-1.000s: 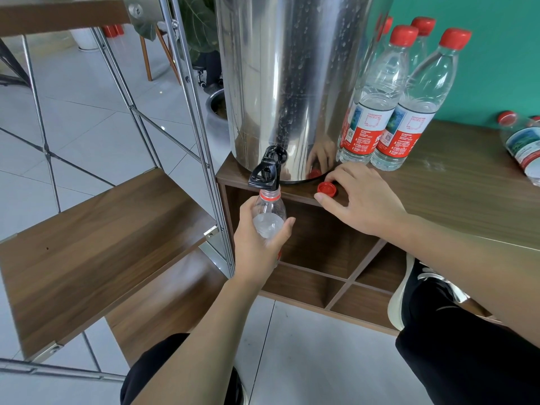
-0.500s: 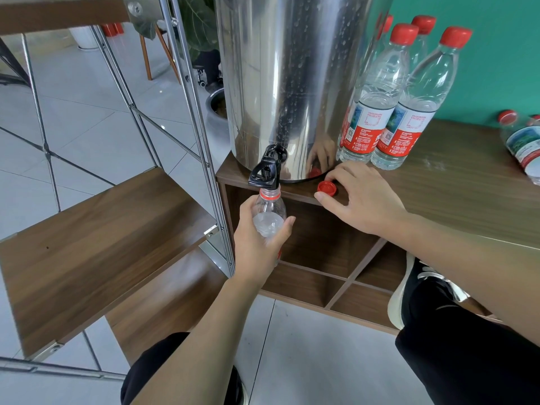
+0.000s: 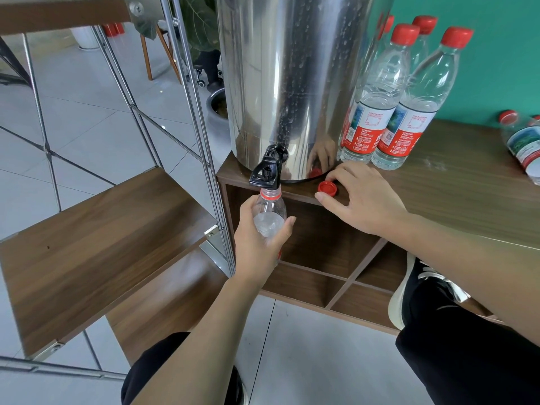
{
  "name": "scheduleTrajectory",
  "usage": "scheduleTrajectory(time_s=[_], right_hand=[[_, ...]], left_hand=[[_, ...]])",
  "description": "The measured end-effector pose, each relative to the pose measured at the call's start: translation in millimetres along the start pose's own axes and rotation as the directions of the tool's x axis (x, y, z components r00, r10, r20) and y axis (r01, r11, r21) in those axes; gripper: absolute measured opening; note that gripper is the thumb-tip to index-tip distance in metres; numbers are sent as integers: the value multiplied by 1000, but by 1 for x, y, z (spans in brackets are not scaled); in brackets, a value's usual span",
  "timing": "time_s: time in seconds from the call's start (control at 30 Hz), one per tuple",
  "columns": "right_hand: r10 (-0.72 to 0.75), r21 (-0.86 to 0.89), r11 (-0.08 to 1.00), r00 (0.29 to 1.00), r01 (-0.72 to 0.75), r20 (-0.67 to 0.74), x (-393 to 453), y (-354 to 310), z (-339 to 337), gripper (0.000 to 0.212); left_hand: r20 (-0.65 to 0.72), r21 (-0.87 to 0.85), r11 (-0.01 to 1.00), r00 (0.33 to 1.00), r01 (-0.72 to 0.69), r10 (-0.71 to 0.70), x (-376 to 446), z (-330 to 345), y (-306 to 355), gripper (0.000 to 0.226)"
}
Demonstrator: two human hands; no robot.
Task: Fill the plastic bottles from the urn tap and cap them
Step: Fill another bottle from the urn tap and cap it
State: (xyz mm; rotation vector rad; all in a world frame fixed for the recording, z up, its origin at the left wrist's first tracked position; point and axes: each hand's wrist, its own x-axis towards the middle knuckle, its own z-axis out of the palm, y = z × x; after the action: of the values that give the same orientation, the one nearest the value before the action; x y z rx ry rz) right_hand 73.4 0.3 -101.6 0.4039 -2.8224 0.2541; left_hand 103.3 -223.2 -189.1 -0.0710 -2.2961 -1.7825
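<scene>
A steel urn (image 3: 289, 83) stands on the wooden cabinet top (image 3: 467, 194), its black tap (image 3: 267, 171) hanging over the front edge. My left hand (image 3: 257, 244) grips an uncapped clear plastic bottle (image 3: 268, 214), its mouth right under the tap; water reaches up near the bottle's neck. Beside the urn's base lies a loose red cap (image 3: 327, 188). My right hand (image 3: 362, 197) rests on the cabinet top with thumb and forefinger on either side of that cap, touching it.
Three capped bottles (image 3: 409, 106) stand right of the urn, another lies at the far right (image 3: 523, 144). A metal-framed wooden shelf (image 3: 96, 244) stands to the left. Open cabinet compartments (image 3: 321, 258) sit below. My shoe (image 3: 409, 287) is by the cabinet.
</scene>
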Motion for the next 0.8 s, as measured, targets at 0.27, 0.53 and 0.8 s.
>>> scheduleTrajectory(time_s=[0.27,0.53,0.8], right_hand=[[1,-4,1000,1000,-1,4,0,0,0,52],[-3,-4,1000,1000,3,2,0,-1,-1,53],[-5,-1,1000,1000,5,10,-2,-1,1,54]], left_hand=[[-2,5,1000,1000,5,-5,0,0,-1,74],[-4,0,1000,1000,2,-2,0,0,0,73],[-8,-10,1000,1000,-5,5,-2,0,-2,71]])
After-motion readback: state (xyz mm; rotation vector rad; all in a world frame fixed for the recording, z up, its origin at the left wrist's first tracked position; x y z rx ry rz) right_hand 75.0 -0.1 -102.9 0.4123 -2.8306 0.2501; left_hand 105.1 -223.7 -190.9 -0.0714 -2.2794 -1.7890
